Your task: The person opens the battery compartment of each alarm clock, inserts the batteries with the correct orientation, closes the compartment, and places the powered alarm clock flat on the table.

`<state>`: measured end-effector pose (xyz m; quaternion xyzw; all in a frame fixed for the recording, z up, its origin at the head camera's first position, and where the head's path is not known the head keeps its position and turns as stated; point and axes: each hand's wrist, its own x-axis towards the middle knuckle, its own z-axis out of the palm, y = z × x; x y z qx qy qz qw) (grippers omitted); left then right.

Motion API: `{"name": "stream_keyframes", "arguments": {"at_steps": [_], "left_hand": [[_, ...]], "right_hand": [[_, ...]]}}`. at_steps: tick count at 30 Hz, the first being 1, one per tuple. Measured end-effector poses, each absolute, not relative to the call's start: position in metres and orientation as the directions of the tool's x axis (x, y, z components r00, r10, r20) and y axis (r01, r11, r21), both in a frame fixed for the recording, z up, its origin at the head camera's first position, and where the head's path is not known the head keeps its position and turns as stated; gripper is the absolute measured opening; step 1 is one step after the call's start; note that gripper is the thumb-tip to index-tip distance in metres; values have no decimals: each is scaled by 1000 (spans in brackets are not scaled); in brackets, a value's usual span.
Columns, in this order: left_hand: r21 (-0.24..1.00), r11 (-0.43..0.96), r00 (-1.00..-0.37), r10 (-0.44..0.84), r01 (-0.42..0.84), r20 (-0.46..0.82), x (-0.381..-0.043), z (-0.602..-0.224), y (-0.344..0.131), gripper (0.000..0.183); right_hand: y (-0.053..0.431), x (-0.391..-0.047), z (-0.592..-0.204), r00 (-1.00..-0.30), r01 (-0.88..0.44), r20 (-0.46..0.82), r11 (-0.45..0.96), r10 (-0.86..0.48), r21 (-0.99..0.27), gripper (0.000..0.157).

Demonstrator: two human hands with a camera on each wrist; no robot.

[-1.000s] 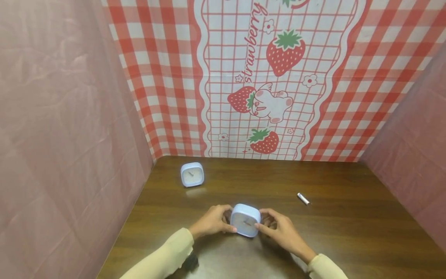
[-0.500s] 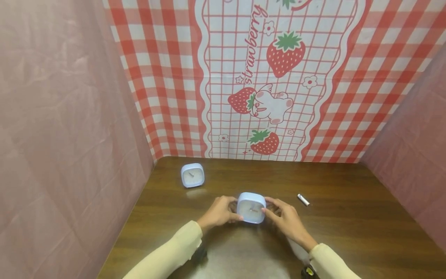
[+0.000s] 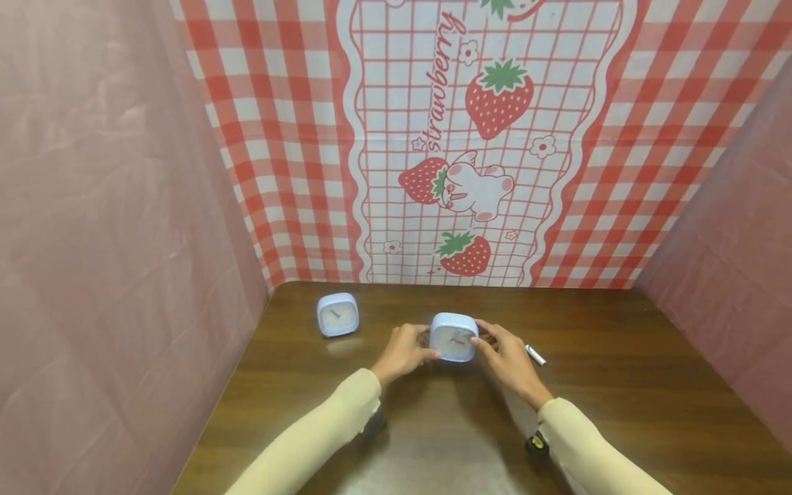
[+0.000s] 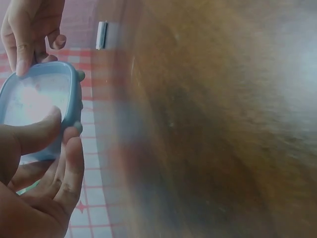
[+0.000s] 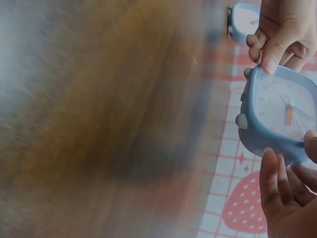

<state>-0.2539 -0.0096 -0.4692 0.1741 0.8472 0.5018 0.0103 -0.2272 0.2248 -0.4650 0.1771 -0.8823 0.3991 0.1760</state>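
Note:
A pale blue, rounded-square alarm clock (image 3: 454, 338) is held between both hands over the middle of the table, its dial turned toward me. My left hand (image 3: 403, 352) grips its left side, thumb on the front edge and fingers behind. On the opposite side my right hand (image 3: 509, 357) pinches it the same way. Numerals and an orange hand show on the clock's dial (image 5: 285, 106) in the right wrist view, with small feet along its underside. Glare washes out the dial in the left wrist view, where the fingers (image 4: 69, 173) of my left hand reach round the casing.
A matching second alarm clock (image 3: 337, 315) stands at the table's back left. A small white cylinder, like a battery or marker cap (image 3: 535, 355), lies right of my right hand. Behind the wooden table (image 3: 445, 440) hangs a red checked strawberry cloth (image 3: 297, 172); pink drapes (image 3: 124, 240) flank it.
Both hands have carried the alarm clock away from me toward the back of the table and slightly right. The second clock and the small white cylinder stay where they were.

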Motion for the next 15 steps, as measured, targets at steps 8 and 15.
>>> {"name": "stream_keyframes", "arguments": {"at_steps": [8, 15], "left_hand": [[845, 452, -948, 263, 284, 178, -271, -473, 1, 44], [836, 475, -955, 232, 275, 183, -285, -477, 6, 45]], "right_hand": [[224, -252, -466, -889, -417, 434, 643, -144, -642, 40], [223, -268, -467, -898, -390, 423, 657, -119, -645, 39]]}}
